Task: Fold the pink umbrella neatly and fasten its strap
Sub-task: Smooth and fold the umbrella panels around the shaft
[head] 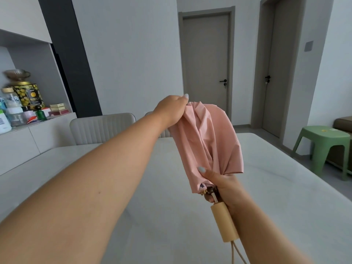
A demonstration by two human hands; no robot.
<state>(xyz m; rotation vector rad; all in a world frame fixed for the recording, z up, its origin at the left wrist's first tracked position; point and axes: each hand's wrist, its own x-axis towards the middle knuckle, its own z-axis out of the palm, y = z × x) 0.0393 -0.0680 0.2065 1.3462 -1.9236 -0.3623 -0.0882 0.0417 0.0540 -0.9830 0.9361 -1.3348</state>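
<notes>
A person holds a pink umbrella (207, 143) above a pale table (285, 197), its loose cloth bunched and pointing away. The left hand (172, 110) grips the far end of the cloth. The right hand (222, 182) is wrapped round the cloth's near end, just above the wooden handle (224, 221), from which a cord (237, 252) hangs. A green stool (323, 147) stands to the right, and jars crowd a shelf (38, 121) to the left.

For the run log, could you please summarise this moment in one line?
left hand: grips canopy top | right hand: grips pink umbrella base | strap: unfastened
</notes>
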